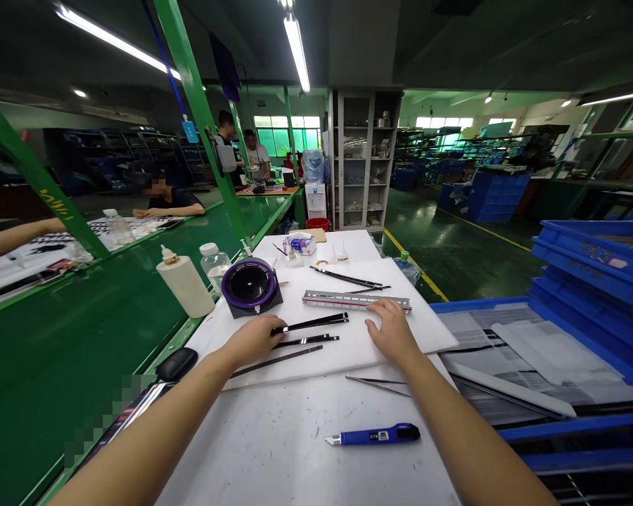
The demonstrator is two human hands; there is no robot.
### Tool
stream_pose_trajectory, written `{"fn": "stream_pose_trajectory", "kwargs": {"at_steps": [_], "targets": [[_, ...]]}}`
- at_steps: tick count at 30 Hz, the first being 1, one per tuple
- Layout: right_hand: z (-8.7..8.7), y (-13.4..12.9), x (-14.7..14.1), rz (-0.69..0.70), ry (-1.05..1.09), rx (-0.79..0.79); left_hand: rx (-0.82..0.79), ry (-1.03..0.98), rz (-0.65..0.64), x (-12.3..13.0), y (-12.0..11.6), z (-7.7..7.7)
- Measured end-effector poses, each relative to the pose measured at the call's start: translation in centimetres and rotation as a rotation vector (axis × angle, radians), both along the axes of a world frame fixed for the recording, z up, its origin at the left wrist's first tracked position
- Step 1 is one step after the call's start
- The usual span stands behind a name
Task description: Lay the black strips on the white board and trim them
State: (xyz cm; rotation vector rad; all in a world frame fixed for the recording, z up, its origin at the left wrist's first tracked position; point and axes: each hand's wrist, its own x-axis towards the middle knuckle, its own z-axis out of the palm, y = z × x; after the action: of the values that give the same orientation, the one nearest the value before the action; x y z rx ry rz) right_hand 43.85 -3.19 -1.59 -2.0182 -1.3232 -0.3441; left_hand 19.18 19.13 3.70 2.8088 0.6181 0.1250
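Left hand: fingertips pressing near end of black strips on white board | Right hand: flat, unclenched, just near of metal rail | Blue knife: nearer, untouched

strips: black, glossy
board: white foam
rail: silver w/ red edge line
knife: blue body, blk tip end
round unit: purple ring, blk centre
bottle: cream
bench: green
crates: blue
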Motion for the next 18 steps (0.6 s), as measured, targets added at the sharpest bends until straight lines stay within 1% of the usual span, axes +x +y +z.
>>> {"fn": "stream_pose_trajectory", "kwargs": {"at_steps": [4, 9, 12, 18], "targets": [[0.1, 0.0, -0.4, 0.037, 0.007, -0.002, -0.013, 0.026, -0.011, 0.7, 0.6, 0.3], [0.2, 0.0, -0.5, 0.065, 0.029, -0.024, -0.017, 0.034, 0.019, 0.8, 1.1, 0.3], [0.1, 0.0, -0.6, 0.085, 0.041, -0.051, -0.011, 0.026, 0.033, 0.8, 1.2, 0.1], [0.3, -0.1, -0.8, 0.133, 0.050, -0.093, 0.024, -0.009, 0.020, 0.9, 0.9, -0.2]]}}
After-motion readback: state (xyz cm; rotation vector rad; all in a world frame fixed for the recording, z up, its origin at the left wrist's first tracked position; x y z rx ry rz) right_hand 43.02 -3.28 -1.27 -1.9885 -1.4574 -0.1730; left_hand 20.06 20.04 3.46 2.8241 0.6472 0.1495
